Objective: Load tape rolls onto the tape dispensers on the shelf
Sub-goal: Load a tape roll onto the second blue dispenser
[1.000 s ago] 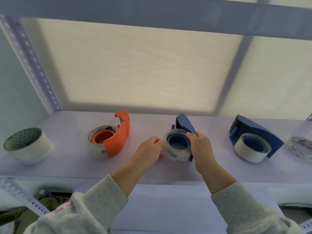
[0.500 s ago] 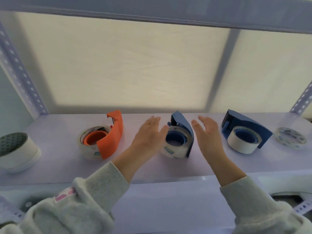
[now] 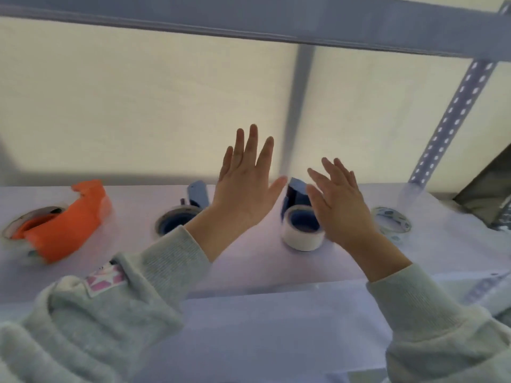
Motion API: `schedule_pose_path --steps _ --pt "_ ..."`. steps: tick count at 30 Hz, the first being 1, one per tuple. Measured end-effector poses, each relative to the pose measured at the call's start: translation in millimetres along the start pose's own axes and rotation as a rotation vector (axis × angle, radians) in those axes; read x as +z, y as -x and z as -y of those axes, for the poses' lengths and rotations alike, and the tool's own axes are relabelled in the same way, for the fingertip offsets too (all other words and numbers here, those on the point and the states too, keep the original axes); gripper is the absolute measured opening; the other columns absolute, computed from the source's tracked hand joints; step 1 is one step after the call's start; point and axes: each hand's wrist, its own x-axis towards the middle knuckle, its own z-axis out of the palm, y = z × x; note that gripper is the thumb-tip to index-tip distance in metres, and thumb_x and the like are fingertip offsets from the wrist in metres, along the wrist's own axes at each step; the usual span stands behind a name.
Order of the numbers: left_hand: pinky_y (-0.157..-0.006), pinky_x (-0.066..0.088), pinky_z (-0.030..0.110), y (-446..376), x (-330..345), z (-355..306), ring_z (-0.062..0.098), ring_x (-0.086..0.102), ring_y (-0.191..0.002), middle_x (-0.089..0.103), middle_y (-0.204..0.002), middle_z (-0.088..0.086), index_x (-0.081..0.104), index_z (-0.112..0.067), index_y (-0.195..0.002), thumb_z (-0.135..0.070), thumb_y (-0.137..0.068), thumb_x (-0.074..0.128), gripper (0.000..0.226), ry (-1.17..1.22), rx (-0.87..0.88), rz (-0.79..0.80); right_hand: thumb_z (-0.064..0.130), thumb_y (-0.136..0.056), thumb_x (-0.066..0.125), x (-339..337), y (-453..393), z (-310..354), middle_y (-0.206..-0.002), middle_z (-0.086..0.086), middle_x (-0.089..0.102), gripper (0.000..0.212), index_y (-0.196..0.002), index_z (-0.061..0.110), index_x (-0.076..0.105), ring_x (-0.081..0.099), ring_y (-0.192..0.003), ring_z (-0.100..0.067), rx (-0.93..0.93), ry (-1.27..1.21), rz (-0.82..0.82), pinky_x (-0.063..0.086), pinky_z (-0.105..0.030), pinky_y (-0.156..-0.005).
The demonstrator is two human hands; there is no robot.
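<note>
Three tape dispensers stand on the pale shelf, each with a roll on its hub. The orange dispenser is at the left, a blue dispenser in the middle, partly hidden by my left wrist. Another blue dispenser with a white roll stands to the right, partly behind my right hand. A loose clear tape roll lies flat further right. My left hand and my right hand are raised above the shelf, fingers spread, holding nothing.
The upper shelf beam runs overhead. A perforated upright post stands at the right rear, with a dark object beyond it. The shelf's front edge lies just below my wrists.
Both hands let go of the middle blue dispenser's roll, opened and lifted. The view swung right, so the dispensers slid left and the white cylinder at far left left the frame.
</note>
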Motion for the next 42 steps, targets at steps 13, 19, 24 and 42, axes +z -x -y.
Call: schedule_pose_path --steps 13,19,24,42 --pt "-0.112 0.023 0.033 -23 91 -213 0.02 0.016 -0.147 0.009 -0.162 0.004 0.009 -0.017 -0.153 -0.037 -0.099 0.042 0.066 1.183 -0.436 0.541 0.029 -0.093 0.036 -34 36 -177 -0.154 -0.01 0.035 0.056 -0.147 0.016 0.033 0.032 -0.14 -0.031 0.79 -0.593 0.106 0.024 -0.044 -0.115" --pt "-0.115 0.022 0.035 -30 117 -217 0.028 0.017 -0.147 0.008 -0.162 0.008 0.001 -0.013 -0.153 -0.042 -0.094 0.048 0.081 1.139 -0.618 0.589 0.025 -0.097 0.032 -18 45 -182 -0.159 -0.006 0.024 0.057 -0.152 0.011 0.02 0.013 -0.148 -0.027 0.724 -0.555 0.224 0.002 -0.046 -0.12" --pt "-0.089 0.038 0.023 -28 112 -224 0.015 0.044 -0.128 0.041 -0.144 0.004 0.025 -0.014 -0.143 -0.041 -0.076 0.055 0.078 1.268 -0.497 0.539 0.033 -0.079 0.043 -21 47 -182 -0.138 0.002 0.052 0.058 -0.136 0.023 0.046 0.042 -0.134 -0.025 0.679 -0.821 -0.011 0.031 -0.048 -0.112" --pt "-0.109 0.023 0.017 66 21 -33 -0.008 0.029 -0.133 0.026 -0.153 -0.017 0.018 -0.026 -0.151 -0.041 -0.08 0.057 0.082 1.403 -0.622 -0.222 0.036 -0.077 0.051 14 55 48 -0.154 0.028 0.013 0.078 -0.15 0.036 0.022 0.011 -0.142 0.01 0.121 -1.255 0.342 0.017 -0.036 -0.121"
